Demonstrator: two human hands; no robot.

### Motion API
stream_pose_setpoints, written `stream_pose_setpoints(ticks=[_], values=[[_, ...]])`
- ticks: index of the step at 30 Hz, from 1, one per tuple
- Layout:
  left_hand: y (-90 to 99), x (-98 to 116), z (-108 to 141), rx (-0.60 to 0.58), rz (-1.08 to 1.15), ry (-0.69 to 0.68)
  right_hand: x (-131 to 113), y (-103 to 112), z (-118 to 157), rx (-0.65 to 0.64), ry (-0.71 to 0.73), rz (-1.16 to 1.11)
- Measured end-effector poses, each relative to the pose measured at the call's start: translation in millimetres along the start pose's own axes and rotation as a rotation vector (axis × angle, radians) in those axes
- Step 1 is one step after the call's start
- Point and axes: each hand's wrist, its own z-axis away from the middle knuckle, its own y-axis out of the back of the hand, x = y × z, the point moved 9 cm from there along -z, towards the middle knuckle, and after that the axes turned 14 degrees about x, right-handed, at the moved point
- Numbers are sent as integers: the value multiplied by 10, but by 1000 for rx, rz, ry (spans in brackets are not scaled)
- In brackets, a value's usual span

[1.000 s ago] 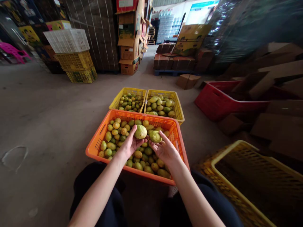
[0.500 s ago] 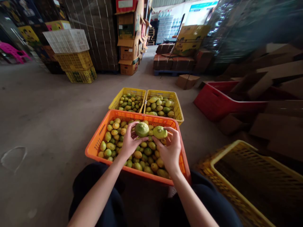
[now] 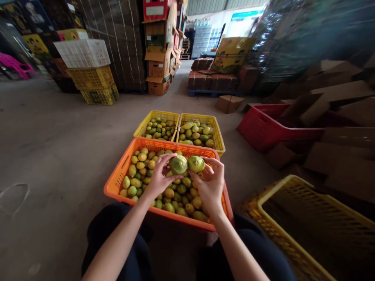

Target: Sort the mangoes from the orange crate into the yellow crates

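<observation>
Green fruit (image 3: 178,165) and yellow-green fruit (image 3: 196,164) were held up side by side above the orange crate (image 3: 181,219); whether they touched each other could not be told. Thumb and bent fingers of the left hand (image 3: 162,175) pinched the green one, while the right hand (image 3: 211,183) gripped the yellow-green one likewise. Beneath them, loose fruits (image 3: 169,192), green through yellow to orange, covered the bottom of the orange crate. To its right stood a large yellow crate (image 3: 328,207), partly cut off from view.

Just beyond the orange crate's far rim sat two yellow crates side by side, a left one (image 3: 142,125) and a right one (image 3: 219,136), both with similar fruits inside. Farther out, to the orange crate's right, lay a red crate (image 3: 258,130) with cardboard (image 3: 340,156) heaped in and around it. A small closed carton (image 3: 229,104) rested on the floor past the right yellow one. Well beyond the orange crate, to its left, a white crate (image 3: 84,54) topped two stacked yellow ones; straight beyond rose a carton stack (image 3: 157,69), with a blue pallet (image 3: 205,93) bearing packs to the right.
</observation>
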Motion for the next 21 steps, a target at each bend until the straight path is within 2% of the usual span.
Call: stream_pose_setpoints(ticks=[4, 11, 16, 21], values=[[6, -52, -22, -12, 145, 162, -19, -27, -31, -61, -104, -41], [96, -156, 10, 111, 335, 432, 142, -49, -54, -179, -373, -140], [96, -234, 28, 149, 475, 532, 188, -65, -1, -167, -526, -202], [98, -268, 14, 193, 545, 562, 192, -80, 9, -184, -548, -203]])
